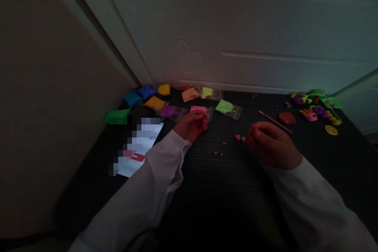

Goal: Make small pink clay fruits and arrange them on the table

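My left hand (191,126) is closed with curled fingers beside a bag of pink clay (198,108); whatever it may hold is hidden. My right hand (274,145) is raised over the right middle of the table, thumb and forefinger pinching a small piece of pink clay (256,129). Just left of those fingers lie two small pink clay shapes (238,137) with dark parts. Between my hands, tiny pink clay balls (221,154) and a small pink bit (224,143) rest on the dark table (206,189).
Bags of coloured clay, such as a green one (226,106) and a blue one (147,92), line the back left. A lit phone (138,157) lies left. At right are a pink stick tool (274,121), a reddish-brown clay lump (286,118) and several colourful clay figures (310,115).
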A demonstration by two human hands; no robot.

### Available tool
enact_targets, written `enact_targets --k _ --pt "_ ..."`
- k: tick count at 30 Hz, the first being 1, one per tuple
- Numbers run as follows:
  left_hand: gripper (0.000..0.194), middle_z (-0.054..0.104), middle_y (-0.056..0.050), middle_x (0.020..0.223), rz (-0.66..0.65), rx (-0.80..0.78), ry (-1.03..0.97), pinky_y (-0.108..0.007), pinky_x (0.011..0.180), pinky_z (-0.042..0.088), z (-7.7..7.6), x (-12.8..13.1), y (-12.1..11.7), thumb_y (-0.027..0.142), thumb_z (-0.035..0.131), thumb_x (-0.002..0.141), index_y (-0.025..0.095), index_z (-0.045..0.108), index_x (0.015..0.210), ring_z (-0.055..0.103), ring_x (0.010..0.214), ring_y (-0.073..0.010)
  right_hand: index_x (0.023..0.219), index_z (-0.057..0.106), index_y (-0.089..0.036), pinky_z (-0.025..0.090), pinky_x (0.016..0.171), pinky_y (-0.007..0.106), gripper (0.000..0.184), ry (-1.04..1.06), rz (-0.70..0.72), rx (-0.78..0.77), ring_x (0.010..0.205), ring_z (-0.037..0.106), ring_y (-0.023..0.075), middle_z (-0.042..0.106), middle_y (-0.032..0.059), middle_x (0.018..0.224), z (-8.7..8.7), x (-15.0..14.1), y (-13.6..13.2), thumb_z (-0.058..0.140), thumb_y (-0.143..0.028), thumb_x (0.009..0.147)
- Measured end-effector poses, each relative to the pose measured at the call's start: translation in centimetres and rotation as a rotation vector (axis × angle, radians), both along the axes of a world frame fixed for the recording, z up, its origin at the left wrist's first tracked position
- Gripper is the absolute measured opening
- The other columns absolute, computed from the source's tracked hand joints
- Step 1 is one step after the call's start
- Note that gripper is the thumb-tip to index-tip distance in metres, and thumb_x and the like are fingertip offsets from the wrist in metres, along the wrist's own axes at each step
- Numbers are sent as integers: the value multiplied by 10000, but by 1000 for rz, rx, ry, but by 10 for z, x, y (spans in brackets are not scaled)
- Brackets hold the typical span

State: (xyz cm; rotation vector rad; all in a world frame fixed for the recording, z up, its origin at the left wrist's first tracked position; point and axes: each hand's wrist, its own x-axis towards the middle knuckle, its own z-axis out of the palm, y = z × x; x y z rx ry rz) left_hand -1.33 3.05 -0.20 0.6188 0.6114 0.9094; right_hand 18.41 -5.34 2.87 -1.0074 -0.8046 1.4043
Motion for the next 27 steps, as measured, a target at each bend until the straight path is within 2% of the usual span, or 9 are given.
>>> enact_targets --k 5,11,15,19,23,27 --pt "85 492 -5 525 3 12 -12 -211 499 350 0 0 0 128 516 624 122 586 671 451 523 -81 750 641 -262 422 521 230 168 80 69 -47 597 533 84 611 -27 671 4 2 -2 680 -294 590" --pt "85 490 -6 522 -2 8 -15 -212 499 347 -1 0 0 127 508 629 121 583 668 448 516 -80 735 616 -295 422 539 236 127 122 147 16 617 526 91 593 -41 667 1 5 -4 621 -389 649" --pt "91 490 -5 522 -11 5 -21 -219 504 349 -1 0 0 131 502 631 123 581 674 449 512 -80 696 600 -291 431 563 258 135 106 141 65 601 510 100 559 -34 633 1 6 -4 576 -423 685" --pt "86 491 -5 531 -13 9 -21 -221 500 343 -1 -1 1 131 507 629 125 578 677 452 514 -81 643 579 -275 439 567 300 197 26 105 57 559 470 116 499 -23 586 2 5 -4 573 -470 660" --pt "89 491 -6 528 -3 7 -20 -220 499 340 0 0 1 129 509 622 120 578 677 452 513 -81 650 582 -264 441 569 308 184 25 72 22 548 456 117 477 -14 584 3 4 -4 580 -448 654" --pt "89 494 -5 530 -4 1 -16 -218 504 346 0 0 0 129 515 620 119 582 679 452 516 -79 652 598 -274 445 592 313 149 73 100 31 539 458 110 473 -27 553 2 5 -3 623 -417 620"
